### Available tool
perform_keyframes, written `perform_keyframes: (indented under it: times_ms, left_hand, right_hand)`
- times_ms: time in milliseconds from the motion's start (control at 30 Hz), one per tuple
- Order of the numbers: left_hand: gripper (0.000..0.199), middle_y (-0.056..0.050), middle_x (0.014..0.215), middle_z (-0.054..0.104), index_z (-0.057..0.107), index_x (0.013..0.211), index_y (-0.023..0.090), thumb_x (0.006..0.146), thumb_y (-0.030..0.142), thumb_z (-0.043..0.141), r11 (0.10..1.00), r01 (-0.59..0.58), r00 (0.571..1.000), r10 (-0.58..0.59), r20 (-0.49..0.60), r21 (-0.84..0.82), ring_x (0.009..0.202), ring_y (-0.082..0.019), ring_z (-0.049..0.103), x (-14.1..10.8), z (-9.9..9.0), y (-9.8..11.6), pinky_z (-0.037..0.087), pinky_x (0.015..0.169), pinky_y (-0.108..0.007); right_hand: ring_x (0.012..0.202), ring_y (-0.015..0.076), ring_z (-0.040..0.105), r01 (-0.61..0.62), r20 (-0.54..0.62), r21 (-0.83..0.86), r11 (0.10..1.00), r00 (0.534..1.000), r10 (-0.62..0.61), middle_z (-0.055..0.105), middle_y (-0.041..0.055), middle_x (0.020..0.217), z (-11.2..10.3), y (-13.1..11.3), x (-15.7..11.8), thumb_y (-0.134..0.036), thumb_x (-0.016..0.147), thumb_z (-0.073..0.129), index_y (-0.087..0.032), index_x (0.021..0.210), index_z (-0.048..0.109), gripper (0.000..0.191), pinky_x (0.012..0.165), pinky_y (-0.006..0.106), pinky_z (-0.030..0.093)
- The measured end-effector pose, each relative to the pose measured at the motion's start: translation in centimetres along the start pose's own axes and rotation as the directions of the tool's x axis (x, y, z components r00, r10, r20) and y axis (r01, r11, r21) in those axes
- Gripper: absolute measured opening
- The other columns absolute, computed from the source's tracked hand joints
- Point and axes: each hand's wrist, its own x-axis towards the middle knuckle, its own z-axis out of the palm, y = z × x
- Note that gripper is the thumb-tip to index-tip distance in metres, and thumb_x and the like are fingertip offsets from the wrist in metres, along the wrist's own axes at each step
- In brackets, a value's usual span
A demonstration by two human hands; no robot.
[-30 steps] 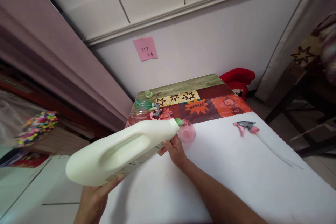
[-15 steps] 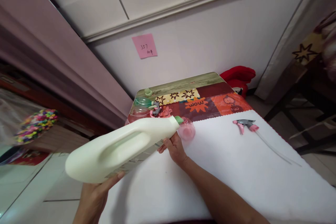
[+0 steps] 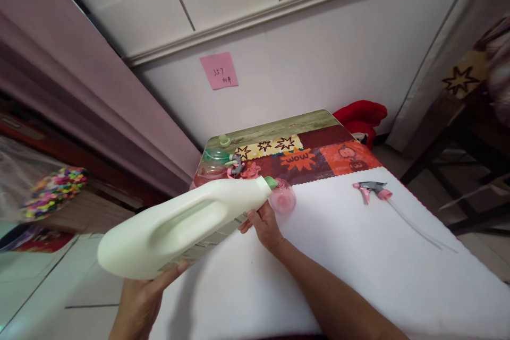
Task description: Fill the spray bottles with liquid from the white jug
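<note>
A large pale-green detergent bottle (image 3: pixel 175 223) lies tilted nearly on its side in the air, its green spout (image 3: pixel 271 183) pointing right. My left hand (image 3: pixel 149 287) grips it from below near the base. Under the neck, my right hand (image 3: pixel 263 223) holds it with bent fingers. Just beyond the spout stands a pink transparent spray bottle (image 3: pixel 283 197) without its spray head; the spout is at its mouth, though I cannot tell whether they touch. A grey and pink trigger sprayer (image 3: pixel 373 190) with a long clear tube lies to the right on the white cloth (image 3: pixel 338 255).
Green (image 3: pixel 217 156) and pink (image 3: pixel 211 171) spray bottles lie at the table's left edge, near a pale-green cap (image 3: pixel 224 140). A wall with a pink note (image 3: pixel 219 71) rises behind the table. A purple curtain (image 3: pixel 131 90) hangs at left.
Almost nothing differs. The base of the detergent bottle and my left hand have shifted very slightly left; the spout stays at the pink bottle's mouth.
</note>
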Motion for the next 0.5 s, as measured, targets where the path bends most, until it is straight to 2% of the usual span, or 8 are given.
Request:
perform_keyframes:
  times_ms: [100,300,500]
  left_hand:
    - [0.065,-0.004,0.089,0.079,0.073,0.108,0.020,0.047,0.029,0.092,0.999,-0.022,0.998,0.025,0.063,-0.042,0.102,-0.035,0.072,0.22,-0.10,0.10,0.056,0.100,-0.047]
    - [0.062,-0.004,0.086,0.079,0.074,0.105,0.019,0.047,0.028,0.093,1.000,0.019,1.000,-0.019,0.021,0.008,0.093,-0.033,0.073,0.14,-0.43,-0.02,0.058,0.097,-0.047]
    - [0.065,-0.004,0.095,0.079,0.072,0.110,0.020,0.048,0.028,0.092,1.000,-0.022,0.999,0.022,0.025,0.003,0.097,-0.033,0.073,0.13,-0.27,0.04,0.057,0.098,-0.044]
  right_hand:
    - [0.049,0.0161,0.070,0.005,0.005,-0.004,1.000,1.000,-0.005,0.071,-0.0025,0.069,-0.02,0.05,-0.01,-0.057,0.083,0.072,-0.021,0.112,0.047,0.052,0.044,0.026,0.058]
    - [0.049,0.0169,0.070,-0.001,-0.011,-0.003,1.000,1.000,0.000,0.071,-0.0021,0.069,-0.01,0.20,-0.03,-0.057,0.083,0.072,-0.021,0.111,0.047,0.052,0.044,0.026,0.059]
    - [0.049,0.0164,0.070,-0.001,-0.005,-0.002,1.000,1.000,0.001,0.072,-0.0015,0.070,0.03,0.14,-0.03,-0.057,0.082,0.072,-0.021,0.112,0.047,0.053,0.044,0.026,0.059]
